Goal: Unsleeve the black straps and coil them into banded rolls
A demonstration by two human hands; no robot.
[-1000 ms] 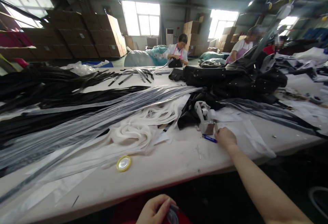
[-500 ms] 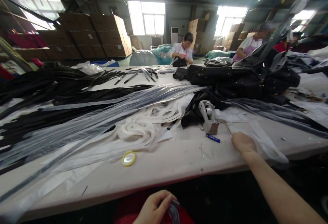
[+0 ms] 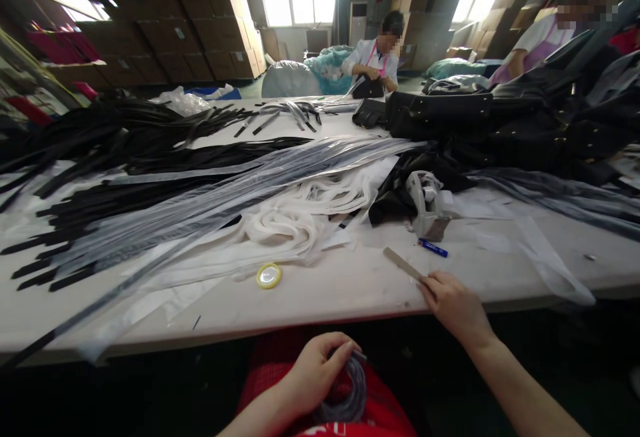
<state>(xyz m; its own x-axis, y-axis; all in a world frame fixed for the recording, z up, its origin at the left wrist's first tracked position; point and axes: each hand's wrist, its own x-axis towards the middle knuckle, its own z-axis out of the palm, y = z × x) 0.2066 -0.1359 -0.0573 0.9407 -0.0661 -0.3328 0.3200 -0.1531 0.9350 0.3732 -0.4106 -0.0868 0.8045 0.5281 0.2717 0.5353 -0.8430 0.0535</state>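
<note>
Low over my red-clothed lap, my left hand (image 3: 320, 369) is closed around a coiled strap (image 3: 354, 390) that looks wrapped in clear plastic. My right hand (image 3: 456, 307), at the table's front edge, pinches the near end of a thin, flat grey-tan strip (image 3: 400, 261); its exact kind is unclear. Just beyond that hand lies a small blue pen-like stick (image 3: 433, 248), with a tape dispenser (image 3: 427, 207) behind it. A yellow-rimmed round disc (image 3: 269, 275) rests on the table to the left of the strip.
Plastic-covered straps (image 3: 210, 213) and black straps (image 3: 125, 117) spread across the left of the table (image 3: 325, 297). White folded bands (image 3: 283, 230) lie mid-table. Black bags (image 3: 440, 111) are heaped at back right. A co-worker (image 3: 375, 63) handles a black item across the table; another person stands far right.
My right hand has drawn left and nearer along the table, and the flat strip now shows in its fingers. My left hand keeps the coil, which shows more fully. The view has tilted down.
</note>
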